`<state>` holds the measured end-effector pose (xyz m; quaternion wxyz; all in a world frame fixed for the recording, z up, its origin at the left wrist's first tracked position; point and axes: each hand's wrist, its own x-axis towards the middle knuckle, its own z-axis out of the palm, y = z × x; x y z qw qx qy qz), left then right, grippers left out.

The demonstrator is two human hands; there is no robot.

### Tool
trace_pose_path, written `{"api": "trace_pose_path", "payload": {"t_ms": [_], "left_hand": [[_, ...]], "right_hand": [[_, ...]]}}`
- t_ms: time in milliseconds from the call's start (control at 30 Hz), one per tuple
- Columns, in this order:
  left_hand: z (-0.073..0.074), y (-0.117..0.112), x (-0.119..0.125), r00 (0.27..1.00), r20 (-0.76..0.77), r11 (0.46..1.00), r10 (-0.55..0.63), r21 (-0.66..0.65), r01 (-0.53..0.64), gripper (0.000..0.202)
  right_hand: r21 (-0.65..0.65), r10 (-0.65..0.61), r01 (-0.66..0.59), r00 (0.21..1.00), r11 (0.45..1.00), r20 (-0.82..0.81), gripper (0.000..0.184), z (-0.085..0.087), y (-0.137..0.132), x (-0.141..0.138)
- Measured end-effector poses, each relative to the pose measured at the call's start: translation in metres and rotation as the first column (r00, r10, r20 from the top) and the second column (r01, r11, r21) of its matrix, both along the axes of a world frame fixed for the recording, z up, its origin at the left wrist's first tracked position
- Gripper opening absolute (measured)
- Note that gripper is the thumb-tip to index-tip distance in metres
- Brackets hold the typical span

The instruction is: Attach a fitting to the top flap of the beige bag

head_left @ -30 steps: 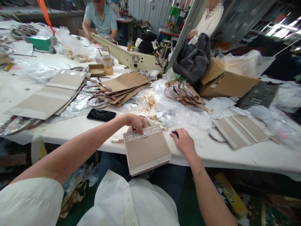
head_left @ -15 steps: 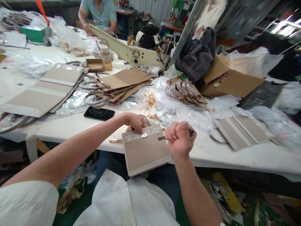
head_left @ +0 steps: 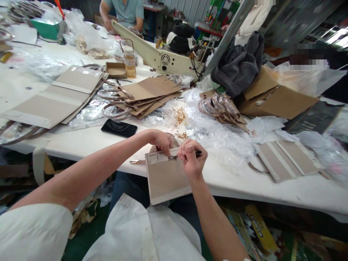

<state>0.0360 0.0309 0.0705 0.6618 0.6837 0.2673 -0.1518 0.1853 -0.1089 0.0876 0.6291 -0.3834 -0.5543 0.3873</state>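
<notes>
A beige handbag panel (head_left: 165, 181) leans from the table edge toward my lap, with a pale strip along its top edge. My left hand (head_left: 163, 142) is closed on that top edge, its thumb down near a small metal plate. In my right fist (head_left: 191, 157) is a hand tool with a dark handle (head_left: 199, 153) and a flat metal tip (head_left: 172, 157). The tip lies at the plate on the panel, and the fingers partly cover it. A strap with a metal end (head_left: 134, 162) sticks out left of the panel.
A black phone (head_left: 119, 128) lies left of my hands. Beyond are gold metal fittings (head_left: 179, 116), stacked brown bag pieces (head_left: 152, 90), beige panels (head_left: 54, 98) and plastic wrap. Another panel (head_left: 289, 159) rests at the right. A co-worker (head_left: 126, 14) sits across the table.
My right hand has moved left and brought the tool's tip from beside the panel onto the small metal plate. My left hand keeps its grip on the top edge. The view has shifted slightly.
</notes>
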Motion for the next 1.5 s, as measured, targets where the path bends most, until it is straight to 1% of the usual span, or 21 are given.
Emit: {"api": "trace_pose_path", "payload": {"t_ms": [133,200,267,400,467,633,733,800,867,967,1033,1100,1200,1267,1367,1500], "left_hand": [[-0.002,-0.001,0.0,1.0,0.0,1.0,0.012,-0.004,-0.012,0.031],[-0.003,-0.002,0.0,1.0,-0.001,1.0,0.026,-0.001,-0.026,0.031],[-0.004,-0.002,0.0,0.999,0.0,0.999,0.042,-0.011,-0.042,0.03],[-0.008,0.0,0.001,0.999,0.016,0.999,0.041,-0.034,-0.041,0.03],[-0.01,0.002,0.001,0.999,0.021,0.998,0.037,-0.049,-0.036,0.032],[-0.013,0.0,0.001,0.997,-0.012,0.995,0.072,-0.068,-0.073,0.034],[-0.012,-0.002,0.002,0.996,-0.024,0.995,0.08,-0.061,-0.082,0.033],[-0.011,-0.002,0.003,0.996,-0.035,0.995,0.086,-0.048,-0.087,0.033],[-0.009,-0.003,0.003,0.995,-0.044,0.995,0.093,-0.033,-0.094,0.033],[-0.009,-0.005,0.003,0.994,-0.037,0.994,0.105,-0.023,-0.106,0.034],[-0.01,-0.006,0.001,0.994,-0.022,0.994,0.109,-0.029,-0.11,0.033],[-0.011,-0.006,0.0,0.994,-0.005,0.993,0.109,-0.036,-0.109,0.034],[-0.013,-0.005,-0.001,0.995,0.004,0.994,0.095,-0.053,-0.095,0.034],[-0.013,-0.004,-0.001,0.996,-0.004,0.993,0.093,-0.066,-0.093,0.032],[-0.015,-0.004,0.0,0.993,-0.024,0.991,0.12,-0.064,-0.121,0.03],[-0.013,-0.007,0.001,0.988,-0.028,0.988,0.149,-0.036,-0.15,0.029]], "right_hand": [[-0.08,-0.054,0.041,0.986,0.996,-0.161,0.061,0.004,0.005,-0.002],[-0.07,-0.056,0.043,0.978,0.997,-0.199,0.064,0.003,0.007,-0.004],[-0.048,-0.044,0.036,0.982,0.998,-0.186,0.065,0.002,0.008,-0.006],[-0.051,-0.003,-0.001,0.997,0.999,-0.082,0.064,-0.002,0.008,-0.007],[-0.059,-0.016,0.013,0.998,0.998,-0.057,0.063,-0.004,0.01,-0.007],[-0.063,-0.041,0.04,0.999,0.997,-0.002,0.062,-0.007,0.012,-0.007],[-0.054,-0.028,0.028,1.0,0.998,0.003,0.062,-0.01,0.012,-0.005],[-0.053,-0.023,0.021,0.999,0.998,-0.032,0.062,-0.012,0.012,-0.003],[-0.046,0.006,-0.011,0.995,0.999,-0.102,0.061,-0.013,0.012,-0.002],[0.008,0.103,-0.104,0.972,0.995,-0.209,0.059,-0.011,0.013,-0.001],[0.051,0.163,-0.155,0.961,0.987,-0.223,0.059,-0.009,0.013,-0.002],[0.057,0.179,-0.171,0.965,0.984,-0.194,0.06,-0.008,0.013,-0.003],[-0.009,0.117,-0.12,0.982,0.993,-0.151,0.06,-0.01,0.013,-0.004],[-0.045,0.054,-0.062,0.985,0.997,-0.163,0.058,-0.014,0.012,-0.005],[-0.025,-0.002,-0.003,0.978,1.0,-0.206,0.055,-0.019,0.011,-0.007],[0.003,-0.022,0.023,0.972,1.0,-0.234,0.053,-0.022,0.009,-0.009]]}}
